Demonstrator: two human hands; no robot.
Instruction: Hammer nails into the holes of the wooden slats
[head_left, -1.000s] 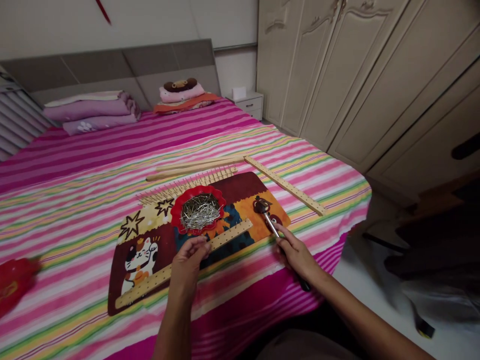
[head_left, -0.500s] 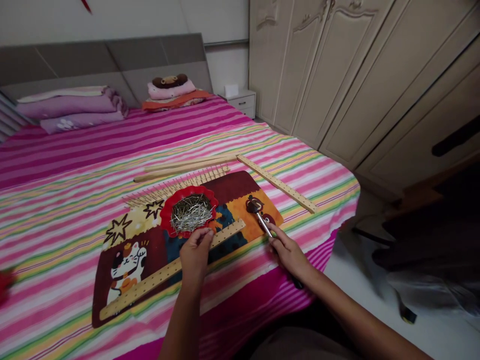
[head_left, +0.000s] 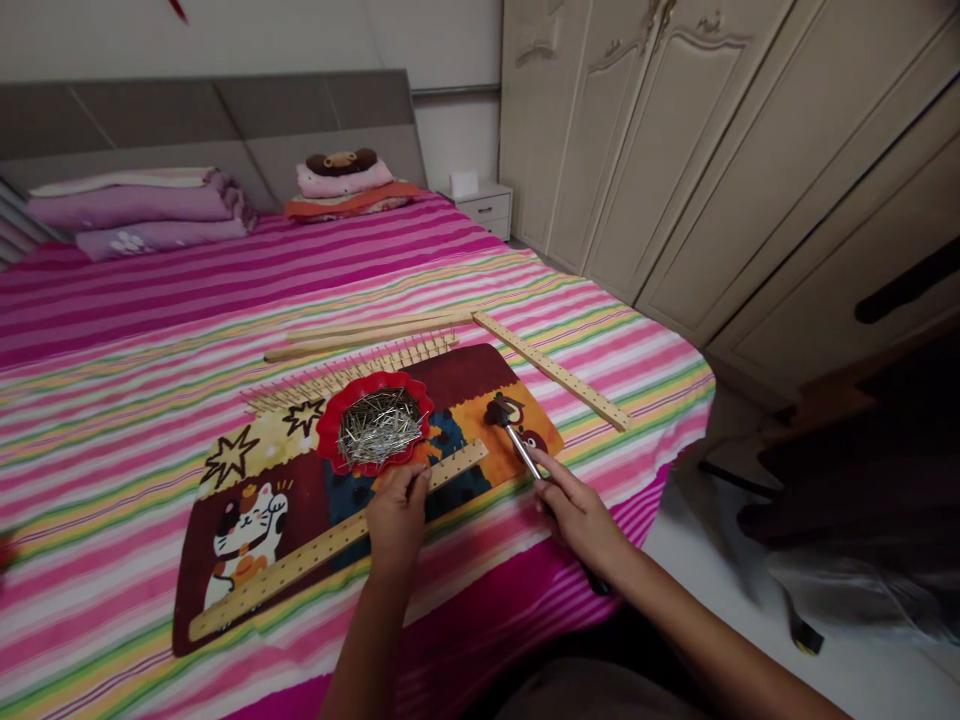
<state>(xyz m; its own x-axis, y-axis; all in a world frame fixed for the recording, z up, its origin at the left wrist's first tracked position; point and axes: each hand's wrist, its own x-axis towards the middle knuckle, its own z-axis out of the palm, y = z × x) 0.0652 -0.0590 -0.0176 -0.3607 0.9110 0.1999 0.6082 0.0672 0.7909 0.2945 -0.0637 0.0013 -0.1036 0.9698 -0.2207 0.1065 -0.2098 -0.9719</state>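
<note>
My left hand [head_left: 399,505] is closed in a pinch over a pale wooden strip [head_left: 300,568] dotted with small holes. Its fingertips appear to be on a nail, though the nail itself is barely visible. To the right of those fingers, several nails stand in the strip. My right hand [head_left: 577,510] is wrapped round a hammer [head_left: 520,447] with a dark head, shiny shaft and black handle end. The hammer head hovers over the mat's orange patch, beyond the strip's right end. Just past my left hand, a red scalloped bowl [head_left: 324,440] holds a heap of loose nails [head_left: 381,428].
The strip and bowl lie on a patterned mat [head_left: 480,368] with a cat picture, on a striped bed [head_left: 97,480]. Behind it are a strip bristling with nails [head_left: 360,368], plain wooden sticks [head_left: 375,327] and another holed strip [head_left: 551,368]. A wardrobe [head_left: 637,150] stands right.
The view has shifted slightly. My left hand has moved a little to the right along the strip, still pinched. The hammer head has moved slightly left; my right hand keeps its grip.
</note>
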